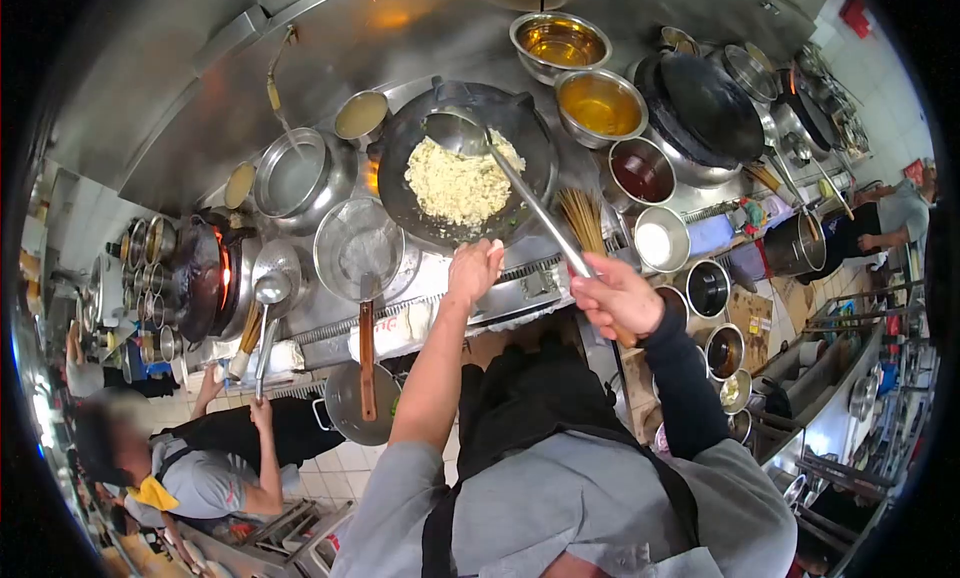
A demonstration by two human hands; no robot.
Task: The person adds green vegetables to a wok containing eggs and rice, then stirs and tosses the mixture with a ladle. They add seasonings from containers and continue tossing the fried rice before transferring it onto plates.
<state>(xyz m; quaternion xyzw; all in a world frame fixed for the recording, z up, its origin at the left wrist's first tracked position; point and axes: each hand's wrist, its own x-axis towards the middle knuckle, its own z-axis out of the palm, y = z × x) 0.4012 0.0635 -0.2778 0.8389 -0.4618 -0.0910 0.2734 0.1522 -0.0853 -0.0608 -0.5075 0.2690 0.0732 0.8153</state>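
A dark wok (400, 200) holds pale, crumbly food (458, 182) with a few green bits near its lower edge. My left hand (476, 272) is closed at the wok's near rim; whether a cloth or handle lies under the fingers is hidden. My right hand (618, 298) grips the long metal handle of a ladle (456, 131), whose bowl rests at the far side of the food inside the wok. A bamboo brush (583, 218) lies right of the wok, left of my right hand.
Bowls of yellow liquid (602, 106) and dark red sauce (642, 171) stand to the right. A mesh strainer (359, 240) with a wooden handle is at the left. Another wok (715, 103) sits at the right. A co-worker (215, 468) holds a ladle at lower left.
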